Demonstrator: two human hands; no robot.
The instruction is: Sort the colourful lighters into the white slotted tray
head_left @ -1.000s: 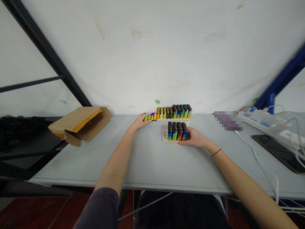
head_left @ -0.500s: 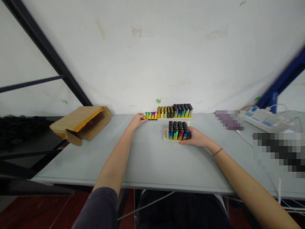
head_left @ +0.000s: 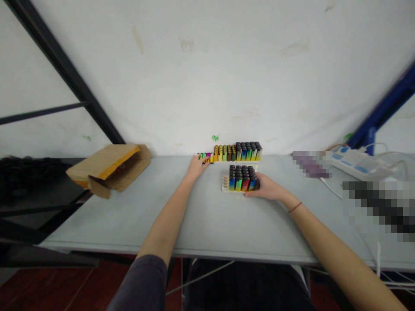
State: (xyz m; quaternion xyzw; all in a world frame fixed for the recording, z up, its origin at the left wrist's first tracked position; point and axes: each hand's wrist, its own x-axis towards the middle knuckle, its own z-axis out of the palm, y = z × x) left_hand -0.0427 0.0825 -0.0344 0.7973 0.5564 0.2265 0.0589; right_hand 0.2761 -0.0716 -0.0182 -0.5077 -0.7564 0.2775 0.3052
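My left hand (head_left: 196, 166) is at the left end of the back row, its fingers curled over several green, pink and yellow lighters (head_left: 209, 156). A small yellow-orange lighter seems to be between its fingertips, but the fingers partly hide it. Closer to me, a pale tray (head_left: 225, 183) holds rows of multicoloured lighters (head_left: 242, 179) standing upright with black tops. The holes at its left end show bare. My right hand (head_left: 267, 186) is closed round the right end of this tray, thumb along the front and fingers behind.
Against the wall stand yellow-to-brown lighters (head_left: 225, 152) and a black-topped block of lighters (head_left: 248, 151). An opened cardboard packet (head_left: 106, 164) lies at left. A white power strip (head_left: 353, 164), a white cable (head_left: 332, 188) and blurred items lie at right.
My left hand has moved right, over the green and pink lighters, from beside the left end of the row. My right hand and its tray stay in place.
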